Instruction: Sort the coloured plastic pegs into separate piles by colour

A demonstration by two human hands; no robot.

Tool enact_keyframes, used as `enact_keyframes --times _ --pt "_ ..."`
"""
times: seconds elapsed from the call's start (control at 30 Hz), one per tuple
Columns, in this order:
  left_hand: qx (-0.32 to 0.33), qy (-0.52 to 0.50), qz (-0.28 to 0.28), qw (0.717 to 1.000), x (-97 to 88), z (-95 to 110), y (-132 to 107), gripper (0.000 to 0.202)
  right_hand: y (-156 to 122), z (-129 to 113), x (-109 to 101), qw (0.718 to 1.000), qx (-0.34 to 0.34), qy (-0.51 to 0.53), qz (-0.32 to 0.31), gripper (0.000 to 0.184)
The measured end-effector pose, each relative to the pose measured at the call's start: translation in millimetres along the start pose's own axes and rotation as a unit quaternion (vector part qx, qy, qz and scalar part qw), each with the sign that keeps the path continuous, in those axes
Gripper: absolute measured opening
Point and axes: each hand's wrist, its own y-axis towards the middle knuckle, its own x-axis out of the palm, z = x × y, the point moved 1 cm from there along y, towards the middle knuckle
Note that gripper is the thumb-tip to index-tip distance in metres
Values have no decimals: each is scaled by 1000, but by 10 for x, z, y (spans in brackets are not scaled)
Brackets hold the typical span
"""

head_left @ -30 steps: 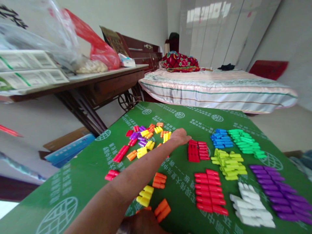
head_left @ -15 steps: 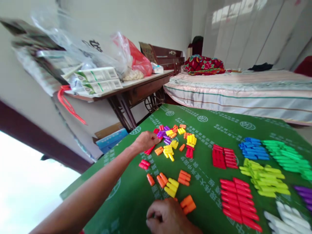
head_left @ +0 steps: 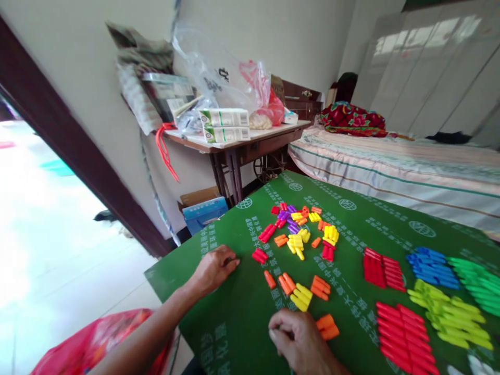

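Left of the front yellow caps [head_left: 301,297], my left hand [head_left: 216,266] rests half-curled; my right hand [head_left: 296,338] curls just on their near side. I can't tell if either grips anything. Right of them, red caps [head_left: 417,339] lie in rows, probably to keep colours apart.

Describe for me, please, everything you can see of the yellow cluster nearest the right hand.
The yellow cluster is bright, smooth and plastic-looking: apparently three short, rounded tubes side by side. It lies on its side, slanted in the view, on the green table, just beyond the right hand. An orange pair lies close by its upper left. Whether the hand or that pair touches it, I cannot tell, nor whether its tubes are joined.
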Motion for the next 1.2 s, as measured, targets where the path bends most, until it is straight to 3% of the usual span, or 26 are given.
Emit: enact_keyframes --times 0.13,0.3,0.57,0.87,1.2 --pt "39 -52 79 995 107 -52 -250 21 13 26 24 1000 -1 2 3 13" --pt "61 -71 132 987 222 -115 -424 17 14 -35 35 999 -6 -38 13 13" --pt "77 -87 129 985 271 -194 -417 17 43 -76 59 987 -25 -153 53 16" --pt "85 -109 126 982 202 -158 -436 19 60 -90 102 973 -28 -212 88 15" --pt "104 -118 147 977 223 -236 -336 26 48 -129 146 934 -38 -298 190 17"
